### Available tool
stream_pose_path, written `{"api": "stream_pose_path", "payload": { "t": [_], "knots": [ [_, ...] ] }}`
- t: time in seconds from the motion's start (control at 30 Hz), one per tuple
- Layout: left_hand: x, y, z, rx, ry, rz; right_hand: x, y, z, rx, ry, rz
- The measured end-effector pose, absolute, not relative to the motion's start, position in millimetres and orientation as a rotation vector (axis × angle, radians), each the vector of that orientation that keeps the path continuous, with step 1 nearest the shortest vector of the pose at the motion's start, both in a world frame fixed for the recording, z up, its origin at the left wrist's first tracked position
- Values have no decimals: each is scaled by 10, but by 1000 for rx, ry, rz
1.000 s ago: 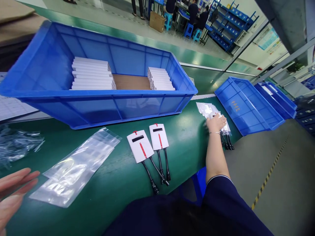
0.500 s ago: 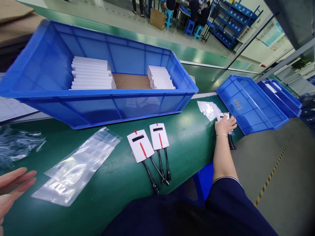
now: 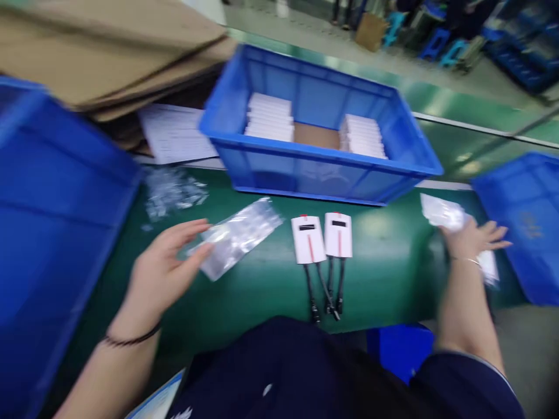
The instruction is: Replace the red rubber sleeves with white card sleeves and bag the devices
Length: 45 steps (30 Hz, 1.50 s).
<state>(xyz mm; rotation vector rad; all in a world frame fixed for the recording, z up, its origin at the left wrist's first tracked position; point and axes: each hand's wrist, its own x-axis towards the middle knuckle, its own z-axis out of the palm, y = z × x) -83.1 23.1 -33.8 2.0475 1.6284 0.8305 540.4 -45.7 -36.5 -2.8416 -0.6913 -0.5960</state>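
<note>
My left hand (image 3: 168, 267) is at the left end of the clear plastic bags (image 3: 240, 233), thumb and fingers apart around their near edge. Whether the fingertips touch them I cannot tell. At the right end of the table, my right hand (image 3: 469, 238) has its fingers stretched out, blurred, beside white-looking plastic packets (image 3: 443, 212). More whitish plastic (image 3: 488, 267) shows beside its wrist. Between my hands lie two flat white devices, one on the left (image 3: 308, 247) and one on the right (image 3: 338, 241), with black labels, red strips and black cables toward me.
A blue crate (image 3: 314, 169) behind the devices holds two stacks of white pieces (image 3: 269, 119). Other blue crates stand at the left (image 3: 52, 233) and right (image 3: 519, 215). Small clear plastic pieces (image 3: 170, 192), paper (image 3: 179, 134) and cardboard (image 3: 109, 52) lie to the left.
The view has swung left, bringing the left crate into sight. My left hand has come in from the left edge to the plastic bags. My right hand remains at the table's right end.
</note>
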Motion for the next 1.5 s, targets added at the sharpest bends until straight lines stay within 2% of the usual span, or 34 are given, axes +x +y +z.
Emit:
{"api": "stream_pose_path", "payload": {
  "t": [0.07, 0.23, 0.43, 0.63, 0.77, 0.93, 1.1, 1.17, 1.5],
  "knots": [
    [-834, 312, -431, 2078, 1598, 732, 5076, -288, -355, -2555, -894, -708],
    [-679, 508, -540, 2153, 1683, 436, 3596, -270, -248, -2022, -1800, -414],
    [-551, 769, -559, 1981, 1775, 297, 2580, -215, -194, -1691, -2057, -239],
    [-574, 843, -616, 1870, 1763, 479, 2370, -75, -151, -1562, -2116, -118],
    [-598, 765, -534, 1884, 1676, 595, 2233, 7, -95, -1571, -2103, 85],
    [-702, 567, -281, 1793, 1476, 724, 2120, 301, -163, -1625, -1928, 618],
    [-831, 396, -23, 1490, 1259, 845, 1952, 527, -196, -1351, -1580, 1390],
    [-877, 365, 31, 1420, 1237, 886, 1875, 523, -159, -1259, -1463, 1576],
    [-966, 222, 201, 1053, 972, 1076, 1664, 286, -26, -1174, -1267, 1449]
  ]
}}
